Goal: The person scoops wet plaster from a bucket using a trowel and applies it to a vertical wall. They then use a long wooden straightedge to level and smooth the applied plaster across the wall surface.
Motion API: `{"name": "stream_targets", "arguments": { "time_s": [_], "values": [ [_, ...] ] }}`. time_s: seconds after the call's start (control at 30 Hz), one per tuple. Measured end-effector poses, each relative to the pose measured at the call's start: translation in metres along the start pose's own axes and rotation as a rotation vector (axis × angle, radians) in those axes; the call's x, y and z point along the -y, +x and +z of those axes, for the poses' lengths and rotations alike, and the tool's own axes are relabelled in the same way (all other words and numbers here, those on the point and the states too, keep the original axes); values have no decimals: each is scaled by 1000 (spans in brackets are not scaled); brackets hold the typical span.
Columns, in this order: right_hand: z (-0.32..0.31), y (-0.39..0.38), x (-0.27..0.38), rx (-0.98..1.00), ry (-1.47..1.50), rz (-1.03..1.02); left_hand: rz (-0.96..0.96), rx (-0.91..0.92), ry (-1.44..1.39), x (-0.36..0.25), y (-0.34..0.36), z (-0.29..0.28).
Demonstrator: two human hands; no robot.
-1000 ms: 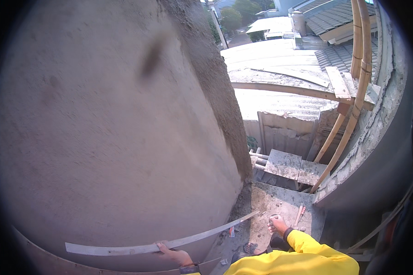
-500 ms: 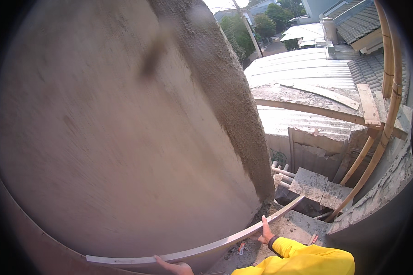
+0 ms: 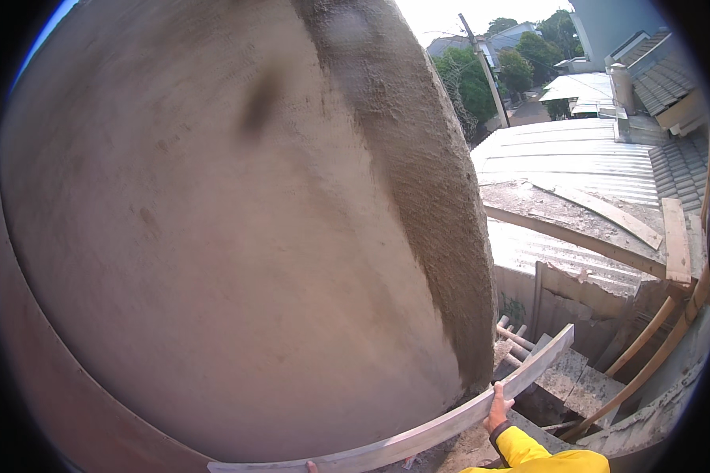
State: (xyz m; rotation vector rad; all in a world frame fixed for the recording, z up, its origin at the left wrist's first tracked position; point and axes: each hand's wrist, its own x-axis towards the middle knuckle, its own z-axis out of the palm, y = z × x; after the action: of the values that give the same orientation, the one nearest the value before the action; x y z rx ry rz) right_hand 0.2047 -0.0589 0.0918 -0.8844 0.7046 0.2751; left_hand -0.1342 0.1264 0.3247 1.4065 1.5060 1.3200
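A long, pale straightedge (image 3: 442, 426) spans the foot of a grey plastered wall (image 3: 237, 276) and looks curved in this fisheye view. Its right end sticks out past the wall's corner, and its broad face shows. My right hand (image 3: 498, 408), below a dark wristband and yellow sleeve (image 3: 528, 449), grips it toward that end, thumb on its upper edge. At the lower edge of the picture, just a fingertip of my left hand (image 3: 312, 467) shows over the bar; the rest is out of view. The wall's right-hand strip (image 3: 426, 189) is darker and rougher.
Beyond the corner are bamboo poles (image 3: 655, 374), grey slabs (image 3: 564, 370) and a dark gap. A wooden beam (image 3: 576, 236) crosses in front of a corrugated metal roof (image 3: 568, 158) with loose planks (image 3: 675, 236). A curved wall edge (image 3: 47, 315) runs along the left.
The straightedge has shifted rightward and up relative to the wall's corner and turned, showing more of its face. My view has swung left, and less of my left hand shows.
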Motion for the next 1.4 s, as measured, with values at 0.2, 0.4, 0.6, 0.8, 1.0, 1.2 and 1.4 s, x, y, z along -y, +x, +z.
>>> {"name": "stream_targets", "arguments": {
  "time_s": [0.2, 0.4, 0.6, 0.8, 1.0, 1.2, 1.4],
  "values": [
    [5, 25, 32, 34, -2, -32, 1134, -188, 683, -26, 1, -22],
    [7, 19, 74, 54, -44, -157, 1622, 497, 987, 14, 39, -26],
    [-4, -5, 79, 275, 96, -66, 1290, 572, 868, 78, 53, -20],
    [-22, -22, 56, 218, 42, -21, 1122, 696, 952, 99, 44, -41],
    [6, -52, 83, 306, -7, -99, 1067, 682, 981, 92, 28, -65],
    [120, -84, 132, 399, -237, -592, 1187, 536, 867, 43, 59, -43],
    [206, -152, 174, 755, 146, -622, 1238, 300, 704, -20, 94, -36]
  ]
}}
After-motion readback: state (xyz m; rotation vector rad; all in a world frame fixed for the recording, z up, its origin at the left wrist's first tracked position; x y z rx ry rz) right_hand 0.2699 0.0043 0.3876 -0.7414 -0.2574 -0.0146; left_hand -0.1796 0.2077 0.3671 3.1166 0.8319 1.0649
